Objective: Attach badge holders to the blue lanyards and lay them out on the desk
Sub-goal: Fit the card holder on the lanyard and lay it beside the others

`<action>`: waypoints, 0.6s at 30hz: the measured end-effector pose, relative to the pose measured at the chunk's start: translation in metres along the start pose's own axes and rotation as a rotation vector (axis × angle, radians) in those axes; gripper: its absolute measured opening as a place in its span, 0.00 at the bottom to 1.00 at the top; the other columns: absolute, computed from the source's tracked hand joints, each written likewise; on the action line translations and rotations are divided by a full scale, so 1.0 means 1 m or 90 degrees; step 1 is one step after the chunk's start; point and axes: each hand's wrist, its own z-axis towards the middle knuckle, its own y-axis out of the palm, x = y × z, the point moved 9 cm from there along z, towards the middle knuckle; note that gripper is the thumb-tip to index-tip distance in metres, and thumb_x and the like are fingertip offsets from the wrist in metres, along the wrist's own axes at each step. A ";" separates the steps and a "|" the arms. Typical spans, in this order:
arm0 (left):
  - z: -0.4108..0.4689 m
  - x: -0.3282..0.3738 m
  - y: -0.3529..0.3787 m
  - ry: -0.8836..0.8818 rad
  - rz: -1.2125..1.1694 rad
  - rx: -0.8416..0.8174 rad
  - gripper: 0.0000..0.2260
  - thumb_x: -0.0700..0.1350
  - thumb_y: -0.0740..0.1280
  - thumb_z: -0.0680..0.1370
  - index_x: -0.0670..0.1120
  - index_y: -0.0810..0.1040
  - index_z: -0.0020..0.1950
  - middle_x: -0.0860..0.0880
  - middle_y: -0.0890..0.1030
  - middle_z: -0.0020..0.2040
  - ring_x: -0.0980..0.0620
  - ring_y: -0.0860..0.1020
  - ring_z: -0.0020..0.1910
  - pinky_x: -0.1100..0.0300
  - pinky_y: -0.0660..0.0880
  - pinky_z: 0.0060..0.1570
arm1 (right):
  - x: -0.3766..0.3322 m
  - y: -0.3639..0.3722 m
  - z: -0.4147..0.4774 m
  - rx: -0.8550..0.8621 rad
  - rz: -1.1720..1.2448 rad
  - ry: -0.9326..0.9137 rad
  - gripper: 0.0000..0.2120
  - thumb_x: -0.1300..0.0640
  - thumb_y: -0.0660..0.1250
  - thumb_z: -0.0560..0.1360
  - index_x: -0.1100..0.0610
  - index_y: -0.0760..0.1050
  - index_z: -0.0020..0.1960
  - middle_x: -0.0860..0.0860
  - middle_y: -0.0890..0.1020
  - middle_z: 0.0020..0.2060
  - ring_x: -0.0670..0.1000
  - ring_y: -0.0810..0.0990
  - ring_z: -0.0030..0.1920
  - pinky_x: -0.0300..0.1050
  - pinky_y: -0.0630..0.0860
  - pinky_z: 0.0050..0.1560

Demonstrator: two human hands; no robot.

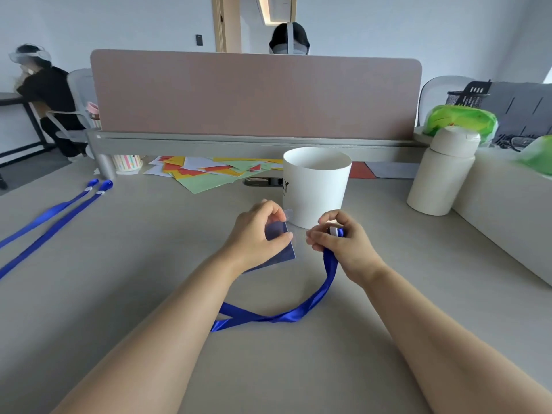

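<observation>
My left hand [259,231] pinches a clear badge holder [282,249] with a dark blue insert, held just above the desk in front of the white bucket. A short gap to its right, my right hand [340,240] grips the clip end of a blue lanyard [286,315]. Its ribbon drops from that hand and loops across the desk toward me, passing under my left forearm. Two more blue lanyards [56,213] lie stretched out on the desk at the far left, their clip ends pointing away from me.
A white bucket [316,186] stands just behind my hands. A cream bottle [442,171] is at the right beside a low white ledge [507,210]. Coloured paper sheets [209,171] lie under the pink divider [254,97]. Two other people sit beyond.
</observation>
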 end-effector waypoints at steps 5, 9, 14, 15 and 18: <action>-0.002 0.003 0.009 0.065 0.022 -0.028 0.14 0.46 0.74 0.69 0.49 0.70 0.47 0.58 0.71 0.44 0.56 0.73 0.47 0.62 0.72 0.48 | 0.001 -0.001 -0.002 -0.005 -0.003 -0.011 0.06 0.68 0.70 0.69 0.59 0.78 0.38 0.53 0.80 0.33 0.51 0.78 0.36 0.40 0.79 0.43; -0.002 0.005 0.007 0.099 0.017 -0.015 0.18 0.53 0.74 0.64 0.50 0.70 0.46 0.61 0.71 0.43 0.58 0.73 0.47 0.64 0.72 0.48 | 0.000 0.005 -0.004 -0.024 -0.023 -0.015 0.07 0.68 0.71 0.69 0.59 0.78 0.36 0.52 0.80 0.32 0.49 0.78 0.34 0.38 0.79 0.40; -0.001 0.008 0.008 0.125 0.018 -0.014 0.18 0.52 0.76 0.63 0.52 0.70 0.44 0.62 0.72 0.42 0.60 0.73 0.44 0.64 0.72 0.47 | 0.005 0.010 -0.005 -0.046 0.033 0.014 0.07 0.69 0.69 0.69 0.59 0.78 0.36 0.52 0.81 0.31 0.48 0.79 0.34 0.37 0.79 0.39; -0.001 0.009 0.008 0.132 0.020 -0.015 0.18 0.53 0.76 0.63 0.52 0.70 0.43 0.62 0.72 0.42 0.59 0.73 0.44 0.64 0.72 0.47 | 0.006 0.010 -0.005 -0.047 0.057 0.025 0.07 0.70 0.69 0.69 0.60 0.77 0.36 0.52 0.81 0.31 0.48 0.80 0.33 0.37 0.79 0.38; -0.001 0.011 0.009 0.148 0.024 -0.015 0.17 0.54 0.75 0.62 0.53 0.70 0.43 0.62 0.71 0.42 0.59 0.73 0.45 0.62 0.72 0.48 | 0.008 0.011 -0.004 -0.060 0.089 0.045 0.07 0.70 0.68 0.70 0.60 0.77 0.36 0.52 0.81 0.30 0.47 0.79 0.32 0.36 0.78 0.37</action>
